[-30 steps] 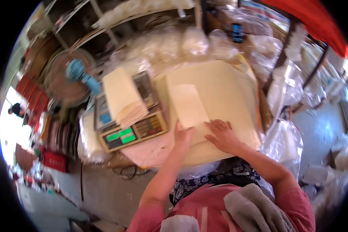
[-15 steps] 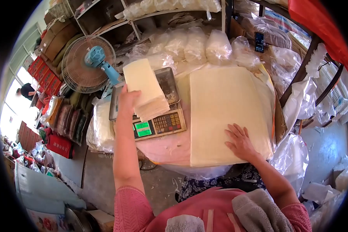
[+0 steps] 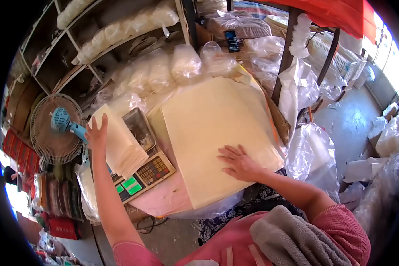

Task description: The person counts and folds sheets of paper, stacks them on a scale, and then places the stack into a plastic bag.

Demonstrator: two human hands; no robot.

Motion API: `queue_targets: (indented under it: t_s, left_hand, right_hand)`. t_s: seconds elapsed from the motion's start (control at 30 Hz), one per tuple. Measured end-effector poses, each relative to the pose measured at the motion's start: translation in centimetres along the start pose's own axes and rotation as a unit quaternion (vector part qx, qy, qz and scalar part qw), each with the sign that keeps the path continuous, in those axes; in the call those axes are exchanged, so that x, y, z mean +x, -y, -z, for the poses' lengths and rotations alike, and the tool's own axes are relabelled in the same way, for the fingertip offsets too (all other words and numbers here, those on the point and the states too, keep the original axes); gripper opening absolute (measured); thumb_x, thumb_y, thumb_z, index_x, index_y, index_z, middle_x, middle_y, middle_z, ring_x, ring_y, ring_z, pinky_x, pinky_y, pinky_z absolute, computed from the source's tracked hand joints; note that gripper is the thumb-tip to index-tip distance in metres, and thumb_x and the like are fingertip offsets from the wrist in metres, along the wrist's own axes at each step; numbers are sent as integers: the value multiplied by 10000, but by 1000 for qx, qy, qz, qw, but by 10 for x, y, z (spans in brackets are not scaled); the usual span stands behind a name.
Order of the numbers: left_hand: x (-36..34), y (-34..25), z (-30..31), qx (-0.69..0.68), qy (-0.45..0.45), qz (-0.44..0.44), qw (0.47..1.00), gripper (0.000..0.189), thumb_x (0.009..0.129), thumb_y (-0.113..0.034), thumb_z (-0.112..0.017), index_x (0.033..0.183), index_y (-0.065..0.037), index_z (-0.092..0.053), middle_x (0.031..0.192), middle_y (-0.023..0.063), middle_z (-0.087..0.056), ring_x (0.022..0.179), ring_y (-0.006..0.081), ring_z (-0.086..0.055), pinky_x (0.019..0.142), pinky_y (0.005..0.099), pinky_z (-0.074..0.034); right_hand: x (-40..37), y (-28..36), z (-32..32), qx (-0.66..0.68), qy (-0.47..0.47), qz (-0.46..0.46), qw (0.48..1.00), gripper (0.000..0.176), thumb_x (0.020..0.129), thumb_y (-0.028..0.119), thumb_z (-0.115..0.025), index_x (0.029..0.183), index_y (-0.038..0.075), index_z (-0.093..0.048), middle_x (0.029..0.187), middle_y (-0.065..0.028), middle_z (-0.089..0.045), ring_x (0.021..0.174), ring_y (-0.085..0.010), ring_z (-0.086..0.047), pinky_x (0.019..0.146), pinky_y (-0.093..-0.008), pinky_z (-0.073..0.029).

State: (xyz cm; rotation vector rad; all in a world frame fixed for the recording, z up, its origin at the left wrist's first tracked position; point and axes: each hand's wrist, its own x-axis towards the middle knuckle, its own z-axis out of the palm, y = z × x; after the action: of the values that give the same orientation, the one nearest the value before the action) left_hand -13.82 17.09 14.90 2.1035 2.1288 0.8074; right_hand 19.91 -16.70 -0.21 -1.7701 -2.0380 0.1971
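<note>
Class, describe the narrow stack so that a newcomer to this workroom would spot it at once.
Find the wide stack of cream sheets under the right hand, then look left to the scale with green displays. The narrow stack lies across it, its far end at the left hand. Unlike the wide stack, it is a slim, long strip, its layered edges fanned at the near end.

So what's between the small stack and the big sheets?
Part of the scale, its keypad included, then a strip of pink covering, as the head view shows.
</note>
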Motion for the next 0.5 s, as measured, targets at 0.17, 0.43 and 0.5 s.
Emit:
queue_targets:
  t_s: [0.17, 0.43, 0.5]
  left_hand:
    - [8, 1, -45, 51, 102, -12, 993, 848, 767, -801, -331, 1464, -334, -210, 1546, 110, -104, 1394, 444, -37, 1047, 680, -50]
    - [-25, -8, -63, 82, 147, 55, 984, 806, 780, -797, -288, 1453, -356, -240, 1550, 73, -110, 1398, 436, -35, 1046, 683, -68]
    - [-25, -10, -62, 88, 149, 64, 983, 802, 777, -796, -297, 1452, -366, -239, 1552, 64, -104, 1400, 427, -34, 1050, 680, -69]
  right_hand:
    - [1, -2, -2, 7, 10, -9, 1000, 452, 886, 292, -567, 1293, 120, -475, 1428, -76, -357, 1356, -278, -271, 1080, -567, -199]
    - [3, 0, 1, 4, -3, -5, 1000, 454, 861, 288, -589, 1265, 101, -504, 1399, -91, -407, 1336, -281, -309, 1066, -561, -230]
    - [4, 1, 2, 5, -3, -7, 1000, 454, 860, 284, -591, 1266, 101, -504, 1399, -92, -406, 1338, -281, -306, 1066, -562, -230]
